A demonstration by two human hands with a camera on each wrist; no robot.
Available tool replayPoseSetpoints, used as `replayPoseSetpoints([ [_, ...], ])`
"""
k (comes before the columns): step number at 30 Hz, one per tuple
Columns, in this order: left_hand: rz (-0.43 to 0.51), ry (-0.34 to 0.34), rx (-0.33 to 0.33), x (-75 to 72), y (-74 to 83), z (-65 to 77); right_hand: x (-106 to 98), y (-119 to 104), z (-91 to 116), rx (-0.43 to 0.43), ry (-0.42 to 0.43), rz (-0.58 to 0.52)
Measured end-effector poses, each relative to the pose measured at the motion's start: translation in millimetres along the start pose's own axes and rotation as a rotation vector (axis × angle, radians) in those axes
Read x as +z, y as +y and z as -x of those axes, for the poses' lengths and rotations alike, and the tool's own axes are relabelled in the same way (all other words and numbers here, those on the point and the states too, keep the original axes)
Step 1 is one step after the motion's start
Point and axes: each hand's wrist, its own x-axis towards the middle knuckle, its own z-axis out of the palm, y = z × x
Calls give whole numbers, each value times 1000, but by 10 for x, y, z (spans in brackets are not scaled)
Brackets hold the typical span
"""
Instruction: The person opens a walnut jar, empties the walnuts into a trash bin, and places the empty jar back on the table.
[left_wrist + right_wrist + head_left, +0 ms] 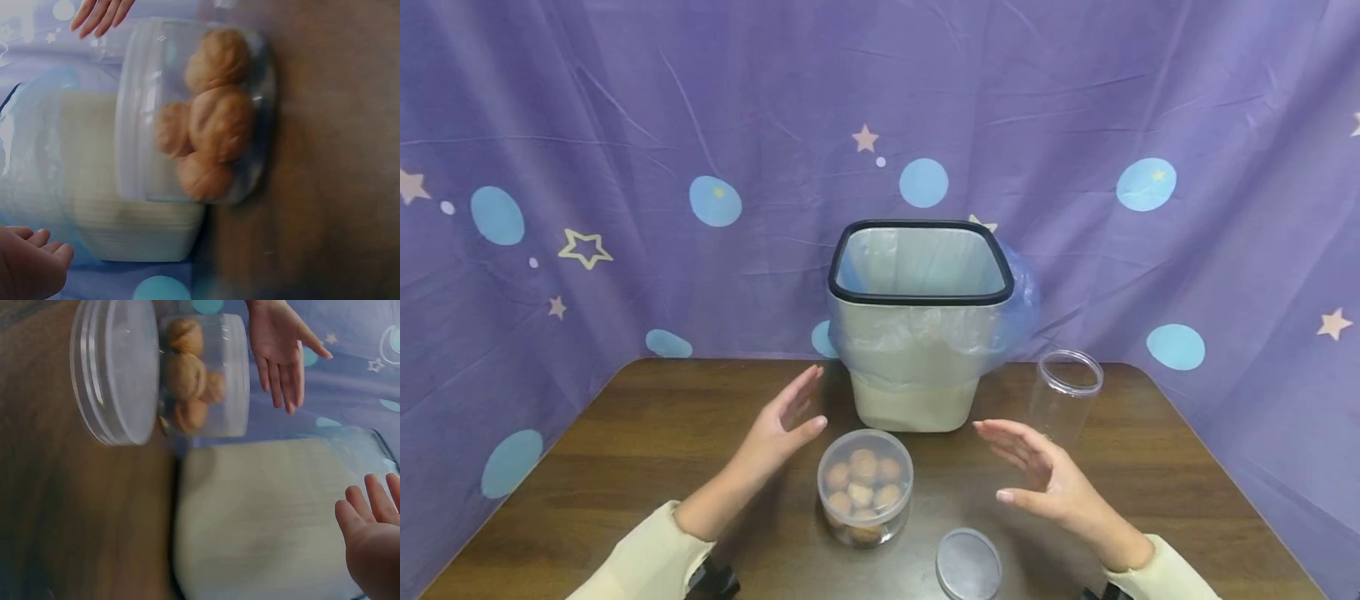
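Note:
My left hand point(777, 428) hovers over the wooden table with fingers extended, to the left of a clear lidded jar of walnuts point(865, 490). On the other side, my right hand point(1043, 477) is held in the air, fingers spread from the thumb, and it holds nothing. Both wrist views show the walnuts point(222, 122) through the jar's clear wall. A round translucent lid point(969, 564) lies at the front of the table, below my right hand. Behind that hand stands a tall clear container point(1067, 392) without a lid.
A cream waste bin point(913, 404) with a black rim and a bluish plastic liner point(917, 337) stands at the table's back. Behind it hangs a purple curtain point(775, 100) with stars and dots. The brown table point(647, 417) narrows toward the back.

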Motion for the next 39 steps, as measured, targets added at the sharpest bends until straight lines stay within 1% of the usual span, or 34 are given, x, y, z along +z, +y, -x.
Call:
replayPoseSetpoints([
  [5, 7, -83, 34, 38, -95, 119, 102, 131, -12, 203, 10, -36],
  [8, 15, -130, 57, 57, -147, 180, 163, 206, -37, 287, 13, -62],
  [10, 27, -155, 60, 73, -181, 214, 207, 255, -64, 319, 6, -70],
  [14, 69, -189, 39, 106, -242, 280, 293, 333, -127, 401, -9, -113],
  [18, 97, -199, 25, 137, -297, 327, 363, 389, -186, 491, -15, -143],
  [23, 137, -197, -55, 155, -351, 390, 419, 460, -231, 591, -24, -142],
  [26, 164, -208, -111, 162, -379, 430, 442, 504, -250, 618, -32, -144],
  [28, 175, -229, -142, 168, -397, 455, 454, 522, -264, 634, -38, -160],
  [33, 168, -289, -233, 179, -422, 497, 478, 536, -301, 640, -59, -199],
  [35, 166, -303, -272, 181, -429, 503, 489, 540, -315, 636, -65, -212],
  [39, 190, -325, -298, 191, -464, 507, 510, 551, -338, 634, -61, -229],
])
